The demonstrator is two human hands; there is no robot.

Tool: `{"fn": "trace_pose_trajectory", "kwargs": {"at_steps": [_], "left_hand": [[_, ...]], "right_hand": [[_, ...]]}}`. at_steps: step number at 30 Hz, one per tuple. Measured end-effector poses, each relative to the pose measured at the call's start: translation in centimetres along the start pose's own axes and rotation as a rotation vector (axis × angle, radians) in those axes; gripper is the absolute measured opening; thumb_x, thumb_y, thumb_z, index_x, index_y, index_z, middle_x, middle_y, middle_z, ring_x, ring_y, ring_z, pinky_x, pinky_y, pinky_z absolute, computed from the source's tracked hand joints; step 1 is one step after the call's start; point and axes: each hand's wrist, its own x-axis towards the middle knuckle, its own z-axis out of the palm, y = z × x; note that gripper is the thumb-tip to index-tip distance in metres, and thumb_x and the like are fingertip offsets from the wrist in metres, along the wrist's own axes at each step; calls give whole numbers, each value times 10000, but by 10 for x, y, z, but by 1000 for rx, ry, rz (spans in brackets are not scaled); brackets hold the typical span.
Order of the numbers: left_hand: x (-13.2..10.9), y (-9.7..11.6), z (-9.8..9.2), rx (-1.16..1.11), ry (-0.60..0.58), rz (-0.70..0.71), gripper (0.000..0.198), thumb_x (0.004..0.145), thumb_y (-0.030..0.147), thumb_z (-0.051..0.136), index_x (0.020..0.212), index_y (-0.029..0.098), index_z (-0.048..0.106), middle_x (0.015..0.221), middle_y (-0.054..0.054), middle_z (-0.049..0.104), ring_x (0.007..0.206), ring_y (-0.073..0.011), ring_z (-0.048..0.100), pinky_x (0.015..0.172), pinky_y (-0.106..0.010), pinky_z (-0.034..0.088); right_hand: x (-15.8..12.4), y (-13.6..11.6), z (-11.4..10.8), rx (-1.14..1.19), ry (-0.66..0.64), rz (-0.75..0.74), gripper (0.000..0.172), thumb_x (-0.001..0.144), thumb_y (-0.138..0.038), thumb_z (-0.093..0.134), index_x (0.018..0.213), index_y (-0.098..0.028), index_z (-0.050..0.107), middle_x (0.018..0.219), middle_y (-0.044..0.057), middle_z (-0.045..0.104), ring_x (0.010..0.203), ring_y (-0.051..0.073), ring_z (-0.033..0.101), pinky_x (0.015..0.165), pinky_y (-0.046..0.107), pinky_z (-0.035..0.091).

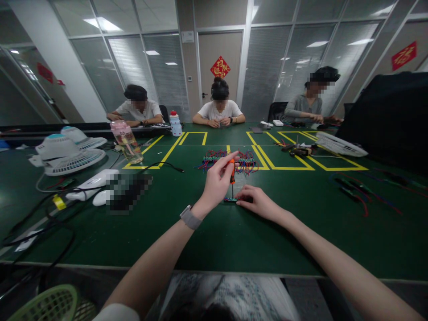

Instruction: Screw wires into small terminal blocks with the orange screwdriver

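Note:
An orange-and-black screwdriver (pixel 233 174) stands upright in the grip of my left hand (pixel 218 180), which has a grey watch strap at the wrist. Its shaft reaches down to a small green circuit board (pixel 230 200) lying on the table. At the board's right end, my right hand (pixel 256 201) holds it with the fingertips pinched. Just beyond my hands sits a row of green circuit boards (pixel 247 161) with red and blue wires, partly covered by my left hand.
The green table (pixel 187 240) carries yellow tape outlines. White fans (pixel 72 154), a pink-lidded bottle (pixel 126 140) and black cables (pixel 50 223) are on the left. Wired boards (pixel 354 187) and a white keyboard (pixel 341 145) lie right. Three people sit across the table.

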Motion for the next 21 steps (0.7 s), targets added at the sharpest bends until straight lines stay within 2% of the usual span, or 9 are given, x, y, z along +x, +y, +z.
{"fn": "trace_pose_trajectory", "kwargs": {"at_steps": [3, 6, 9, 13, 17, 21], "left_hand": [[-1, 1, 1, 92, 23, 43, 239, 873, 258, 548, 1091, 233, 643, 1019, -61, 643, 918, -163, 604, 790, -292, 497], [-2, 2, 1, 177, 58, 63, 198, 856, 285, 581, 1026, 232, 666, 992, -55, 613, 909, -159, 584, 788, -286, 486], [-3, 3, 1, 210, 55, 75, 246, 913, 282, 480, 1101, 252, 635, 1091, -63, 587, 1002, -167, 565, 867, -315, 471], [-2, 3, 1, 210, 1, 133, 324, 948, 218, 377, 1206, 265, 567, 1261, -49, 555, 1174, -177, 505, 1018, -367, 386], [-3, 3, 2, 161, -29, 127, 305, 936, 231, 418, 1198, 259, 570, 1158, -56, 610, 1014, -167, 587, 906, -333, 462], [-5, 8, 2, 273, 40, 143, 207, 883, 260, 537, 1051, 247, 657, 964, -42, 620, 892, -156, 570, 836, -302, 466]], "right_hand": [[0, 0, 0, 3, -2, 11, 127, 814, -244, 635, 898, -178, 704, 844, 45, 596, 737, 159, 591, 707, 285, 481], [0, 1, 0, -4, -2, 10, 125, 810, -238, 638, 897, -176, 704, 835, 41, 592, 735, 158, 591, 704, 282, 479], [0, 1, 0, -2, -2, 4, 123, 813, -235, 634, 894, -172, 701, 833, 42, 592, 729, 157, 590, 699, 282, 477], [0, 0, 0, 13, -2, 12, 118, 813, -232, 632, 888, -170, 698, 837, 43, 591, 731, 157, 592, 705, 282, 482], [0, 0, 0, 3, -7, 10, 116, 814, -233, 632, 893, -179, 697, 837, 40, 587, 726, 155, 591, 705, 284, 482], [0, 1, 1, 0, 1, 9, 118, 812, -231, 635, 896, -178, 699, 836, 41, 589, 726, 158, 592, 703, 284, 479]]}}
